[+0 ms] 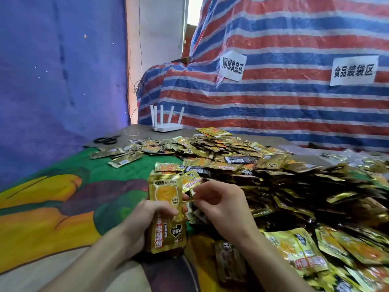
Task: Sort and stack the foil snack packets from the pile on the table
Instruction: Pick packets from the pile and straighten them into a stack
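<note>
Pinching one packet [192, 182], right grip [219, 201]; left grip [145, 218] round gold packets [165, 192]; pile [273, 175], router [167, 128], scissors [107, 139] beyond

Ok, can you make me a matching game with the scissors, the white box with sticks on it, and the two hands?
Things:
1. scissors
2. router
3. left hand
4. right hand

Descriptions:
A. pinches one single packet
B. white, antennas pointing up
C. black, lying at the far left of the table
D. grips a stack of gold packets

Pairs: 1-C, 2-B, 3-D, 4-A
</note>
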The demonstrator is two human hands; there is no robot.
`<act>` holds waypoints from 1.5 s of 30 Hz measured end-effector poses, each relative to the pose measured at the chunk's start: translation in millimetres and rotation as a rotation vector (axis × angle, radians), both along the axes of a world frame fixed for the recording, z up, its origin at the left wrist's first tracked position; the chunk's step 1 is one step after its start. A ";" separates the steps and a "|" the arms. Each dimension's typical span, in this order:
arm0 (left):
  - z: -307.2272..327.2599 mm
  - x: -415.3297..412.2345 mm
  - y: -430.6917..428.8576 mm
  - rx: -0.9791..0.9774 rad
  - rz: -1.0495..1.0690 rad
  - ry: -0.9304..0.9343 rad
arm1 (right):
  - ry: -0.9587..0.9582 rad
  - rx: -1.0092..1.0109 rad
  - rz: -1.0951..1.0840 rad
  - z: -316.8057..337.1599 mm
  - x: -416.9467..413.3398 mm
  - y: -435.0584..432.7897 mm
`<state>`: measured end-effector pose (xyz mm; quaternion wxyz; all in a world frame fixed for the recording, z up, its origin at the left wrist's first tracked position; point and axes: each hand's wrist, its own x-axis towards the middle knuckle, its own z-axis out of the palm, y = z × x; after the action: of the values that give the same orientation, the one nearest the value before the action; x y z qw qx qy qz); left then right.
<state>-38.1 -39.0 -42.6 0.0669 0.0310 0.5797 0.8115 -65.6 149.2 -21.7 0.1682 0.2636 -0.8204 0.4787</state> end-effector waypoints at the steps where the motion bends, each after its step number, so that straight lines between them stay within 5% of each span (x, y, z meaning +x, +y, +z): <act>1: -0.5 -0.5 0.0 0.008 -0.001 0.000 | -0.009 0.007 0.008 0.1 0.9 0.0; 9: -0.7 -3.2 -2.4 0.090 0.064 0.020 | -0.058 0.026 0.078 6.4 2.9 4.1; 20: 3.2 -2.6 -7.0 0.266 -0.048 0.020 | -0.315 -0.291 0.154 9.4 4.9 3.3; 30: 6.4 7.5 -12.5 0.401 -0.414 0.038 | -0.058 0.280 0.115 4.3 9.4 -2.0; 38: 3.9 -0.2 -8.5 0.226 -0.156 -0.007 | -0.130 -0.017 0.054 11.3 7.7 7.0; 45: 4.7 4.2 -5.8 0.083 -0.208 0.037 | -0.153 -0.121 0.015 11.1 11.6 2.5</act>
<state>-33.9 -44.7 -37.9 0.1385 0.1088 0.5404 0.8228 -53.9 151.7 -10.6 0.1173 0.2217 -0.7985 0.5473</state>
